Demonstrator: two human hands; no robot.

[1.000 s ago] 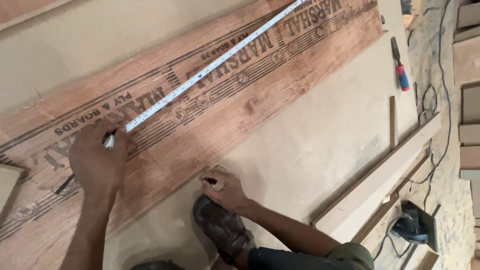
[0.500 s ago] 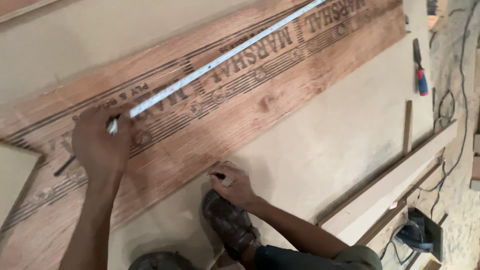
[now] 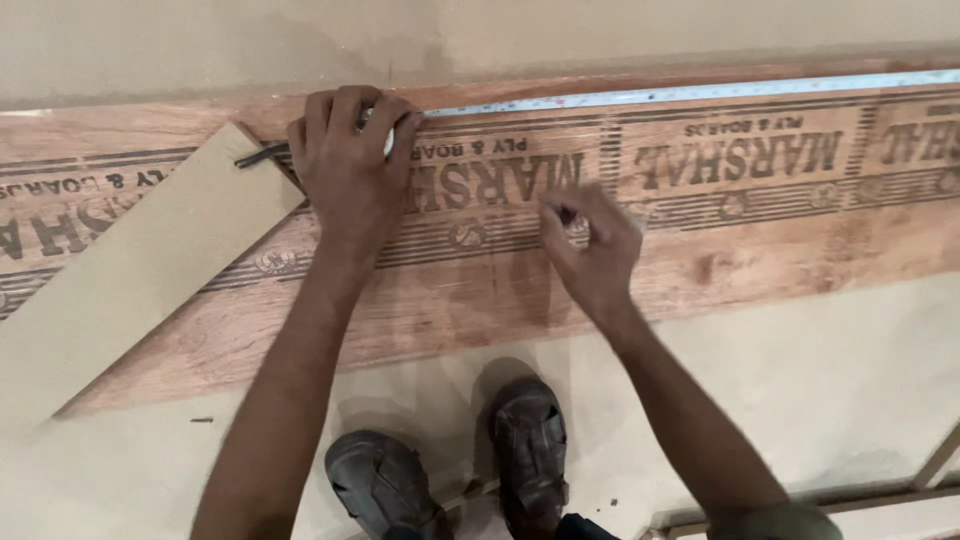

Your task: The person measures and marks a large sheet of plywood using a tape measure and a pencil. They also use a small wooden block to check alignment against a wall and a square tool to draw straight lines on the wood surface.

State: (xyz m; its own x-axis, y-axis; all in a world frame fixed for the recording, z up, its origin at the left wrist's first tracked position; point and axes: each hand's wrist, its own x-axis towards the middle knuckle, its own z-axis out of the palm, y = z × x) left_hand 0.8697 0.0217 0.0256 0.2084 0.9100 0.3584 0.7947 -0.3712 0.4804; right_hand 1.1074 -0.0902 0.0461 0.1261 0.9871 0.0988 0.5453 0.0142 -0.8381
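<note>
A long brown plywood board with dark printed marks runs across the view. My left hand presses down on the case end of a white tape measure near the board's far edge. The tape blade stretches from under that hand to the right along that edge. My right hand hovers blurred over the middle of the board, a little right of the left hand, with its fingers pinched on a small dark pencil. A thin dark stick pokes out left of my left hand.
A pale beige strip lies slanted over the board's left part. Pale sheet material lies below the board. My two feet in dark sandals stand on it at the bottom. A wooden batten shows at the lower right.
The view has swung, so the board now runs level across the frame. My right hand has risen from the board's near edge to its middle, close to my left hand, which stays on the tape.
</note>
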